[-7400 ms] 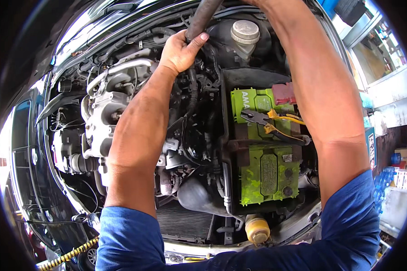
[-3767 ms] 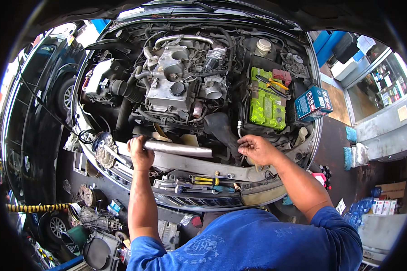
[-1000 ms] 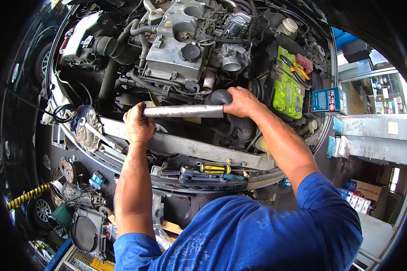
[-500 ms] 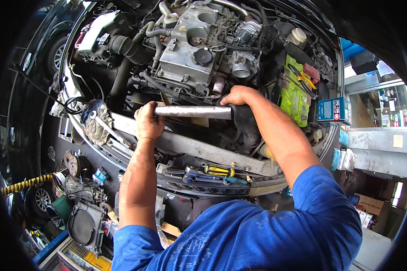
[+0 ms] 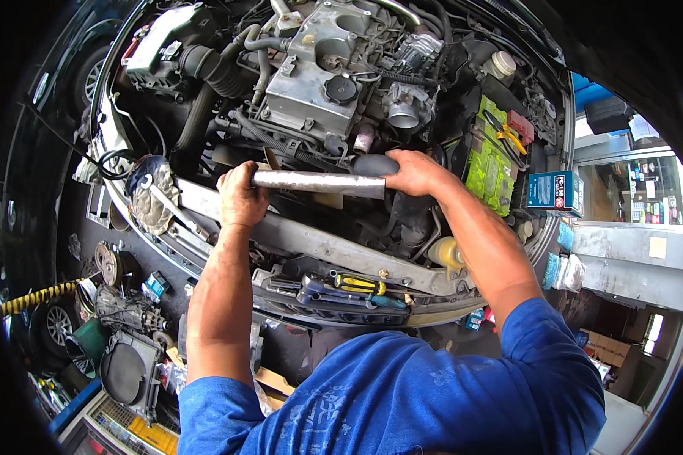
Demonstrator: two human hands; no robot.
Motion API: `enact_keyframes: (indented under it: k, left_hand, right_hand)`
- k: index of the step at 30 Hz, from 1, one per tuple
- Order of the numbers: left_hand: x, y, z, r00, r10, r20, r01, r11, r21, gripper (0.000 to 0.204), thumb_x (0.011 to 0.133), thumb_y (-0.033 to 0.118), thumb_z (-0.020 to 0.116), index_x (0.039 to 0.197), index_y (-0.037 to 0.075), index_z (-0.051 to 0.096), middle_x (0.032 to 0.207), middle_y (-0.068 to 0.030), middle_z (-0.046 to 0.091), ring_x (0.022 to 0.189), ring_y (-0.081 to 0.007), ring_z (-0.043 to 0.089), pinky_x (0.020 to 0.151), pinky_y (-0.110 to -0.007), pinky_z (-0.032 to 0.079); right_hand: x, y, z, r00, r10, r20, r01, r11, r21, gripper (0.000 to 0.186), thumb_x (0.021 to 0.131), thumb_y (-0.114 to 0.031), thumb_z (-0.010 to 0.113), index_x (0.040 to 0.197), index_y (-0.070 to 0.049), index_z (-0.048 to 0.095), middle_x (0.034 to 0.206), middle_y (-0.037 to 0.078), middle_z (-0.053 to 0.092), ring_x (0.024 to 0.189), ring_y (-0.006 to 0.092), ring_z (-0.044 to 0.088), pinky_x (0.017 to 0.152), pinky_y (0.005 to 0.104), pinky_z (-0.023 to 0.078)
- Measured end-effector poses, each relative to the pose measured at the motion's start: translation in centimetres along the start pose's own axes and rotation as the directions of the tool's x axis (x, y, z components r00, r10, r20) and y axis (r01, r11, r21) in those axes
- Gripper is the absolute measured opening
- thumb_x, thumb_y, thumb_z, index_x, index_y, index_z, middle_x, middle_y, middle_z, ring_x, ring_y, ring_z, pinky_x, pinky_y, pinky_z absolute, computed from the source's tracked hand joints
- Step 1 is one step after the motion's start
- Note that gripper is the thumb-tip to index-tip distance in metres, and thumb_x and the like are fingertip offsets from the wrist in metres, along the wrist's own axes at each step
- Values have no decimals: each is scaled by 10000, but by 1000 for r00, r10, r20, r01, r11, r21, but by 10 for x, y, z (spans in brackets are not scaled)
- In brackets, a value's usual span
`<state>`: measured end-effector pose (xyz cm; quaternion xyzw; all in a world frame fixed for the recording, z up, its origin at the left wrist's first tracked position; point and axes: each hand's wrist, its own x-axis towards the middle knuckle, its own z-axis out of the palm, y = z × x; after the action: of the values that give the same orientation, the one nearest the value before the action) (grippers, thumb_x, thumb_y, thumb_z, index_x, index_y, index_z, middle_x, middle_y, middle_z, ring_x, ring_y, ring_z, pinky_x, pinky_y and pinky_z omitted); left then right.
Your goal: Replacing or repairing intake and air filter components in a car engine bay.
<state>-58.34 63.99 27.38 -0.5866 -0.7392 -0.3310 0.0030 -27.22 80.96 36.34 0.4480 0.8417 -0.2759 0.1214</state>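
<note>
Engine bay front edge point(image 5: 334, 250): left hand point(image 5: 243, 196) is clutching metal tube point(image 5: 319, 182), likely bearing its weight; right hand point(image 5: 420, 175) opposite, grip unclear.

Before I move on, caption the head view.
Left hand grips a metal tube, right hand at its other end, near the engine.

I'm in a car repair workshop here: exposed engine point(image 5: 315, 102) right before me, screwdriver point(image 5: 360, 283) and ratchet point(image 5: 308, 290) lying along the car's front point(image 5: 334, 246), dismantled parts point(image 5: 125, 373) down left, another car point(image 5: 42, 167) alongside, stocked glass cabinet point(image 5: 622, 155) off to my right.
</note>
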Motion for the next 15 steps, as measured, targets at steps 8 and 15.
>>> enact_keyframes:
  k: [8,15]
  left_hand:
    - [-1,0,-2,1000,-3,3,3,1000,-21,453,671,66,698,1111,81,589,947,-123,644,950,-343,607,905,-431,439]
    - [-1,-1,-6,999,20,-31,-22,998,-53,391,649,43,660,1032,84,593,910,-94,644,911,-316,614,885,-444,427]
  right_hand:
    - [-27,11,9,942,-67,-328,130,976,174,765,726,-310,788,1325,24,449,1219,263,590,1109,420,595,969,442,474]
    - [-33,22,28,693,293,-659,94,870,484,989,686,-201,855,1420,25,233,1277,242,505,1103,306,574,976,385,462]
